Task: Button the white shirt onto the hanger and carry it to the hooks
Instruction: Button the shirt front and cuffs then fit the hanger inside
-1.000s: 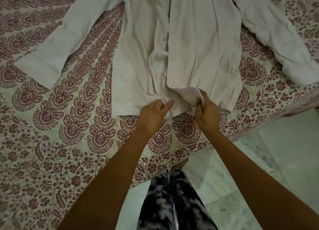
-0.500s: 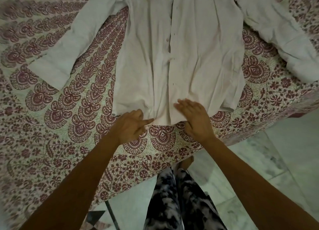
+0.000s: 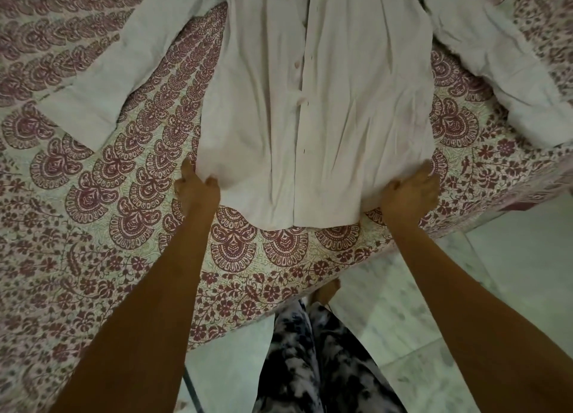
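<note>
Shirt [image 3: 356,102] flat on bed [image 3: 93,226]. Right hand [image 3: 409,192] grip pinches hem; left hand [image 3: 197,190] grip curled at hem corner, hold unclear. Advise even, gentle tension, both sides.

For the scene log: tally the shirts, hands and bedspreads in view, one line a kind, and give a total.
White shirt: 1
Hands at its hem: 2 (left hand, right hand)
Patterned bedspread: 1
Total: 4
</note>
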`<state>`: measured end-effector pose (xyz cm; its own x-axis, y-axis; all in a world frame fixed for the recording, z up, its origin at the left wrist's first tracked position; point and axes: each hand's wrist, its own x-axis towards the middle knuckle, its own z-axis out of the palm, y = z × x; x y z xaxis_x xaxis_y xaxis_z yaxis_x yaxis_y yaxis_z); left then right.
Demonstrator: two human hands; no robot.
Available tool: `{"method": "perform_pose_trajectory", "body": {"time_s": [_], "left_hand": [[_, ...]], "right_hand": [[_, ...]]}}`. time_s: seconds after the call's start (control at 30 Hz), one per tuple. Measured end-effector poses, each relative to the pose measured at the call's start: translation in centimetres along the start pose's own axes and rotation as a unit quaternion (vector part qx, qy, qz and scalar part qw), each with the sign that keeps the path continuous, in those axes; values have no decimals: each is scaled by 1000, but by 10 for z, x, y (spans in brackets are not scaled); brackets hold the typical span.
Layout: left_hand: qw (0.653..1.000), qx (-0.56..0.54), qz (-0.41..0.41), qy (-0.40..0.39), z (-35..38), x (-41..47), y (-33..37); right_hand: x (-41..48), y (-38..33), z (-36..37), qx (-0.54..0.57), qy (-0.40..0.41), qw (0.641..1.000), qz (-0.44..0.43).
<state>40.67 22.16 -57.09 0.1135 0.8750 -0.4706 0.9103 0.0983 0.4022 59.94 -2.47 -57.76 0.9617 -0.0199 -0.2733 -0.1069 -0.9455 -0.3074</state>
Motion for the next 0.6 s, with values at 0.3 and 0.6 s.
{"method": "perform_pose_trajectory", "body": {"time_s": [0.3, 0.6], "left_hand": [[974, -150, -50, 161, -17, -1, -11], [976, 26, -74, 202, -10, -1, -5]], "right_hand": [[16, 27, -21, 238, 162, 951, 115], [8, 33, -24, 102, 124, 967, 200]]}}
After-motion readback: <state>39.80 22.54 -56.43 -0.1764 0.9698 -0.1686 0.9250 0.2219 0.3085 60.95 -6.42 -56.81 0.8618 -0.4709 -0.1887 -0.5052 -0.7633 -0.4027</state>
